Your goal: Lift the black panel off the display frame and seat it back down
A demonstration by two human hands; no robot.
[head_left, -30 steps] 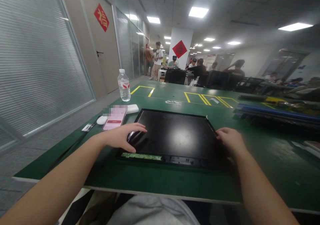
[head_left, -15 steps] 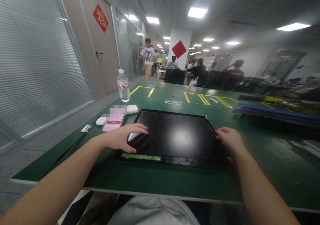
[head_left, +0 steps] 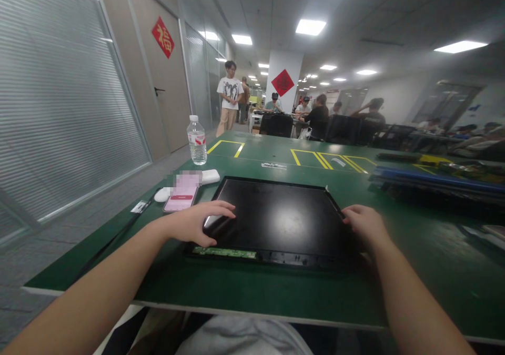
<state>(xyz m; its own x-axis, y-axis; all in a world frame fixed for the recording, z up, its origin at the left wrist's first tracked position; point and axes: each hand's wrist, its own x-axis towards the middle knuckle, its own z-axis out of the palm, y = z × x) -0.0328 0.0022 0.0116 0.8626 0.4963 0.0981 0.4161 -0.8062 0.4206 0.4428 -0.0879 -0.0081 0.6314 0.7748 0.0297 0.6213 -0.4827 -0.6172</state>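
Note:
A flat black display panel (head_left: 276, 218) lies on the green table (head_left: 252, 286) in front of me, with a green circuit strip (head_left: 224, 252) along its near edge. My left hand (head_left: 197, 221) rests on the panel's near left corner, fingers stretched out flat over the glass. On the panel's right edge sits my right hand (head_left: 365, 223), its fingers curled over the rim.
A pink phone (head_left: 179, 198), a white mouse (head_left: 161, 194), a white box (head_left: 209, 175) and a water bottle (head_left: 196, 140) stand left of the panel. Dark stacked panels (head_left: 434, 186) lie at the right. A person in a white shirt (head_left: 229, 97) stands beyond the table; others sit further back.
Both hands stay on the panel. My view has tilted slightly. The person in the white shirt has walked closer along the corridor.

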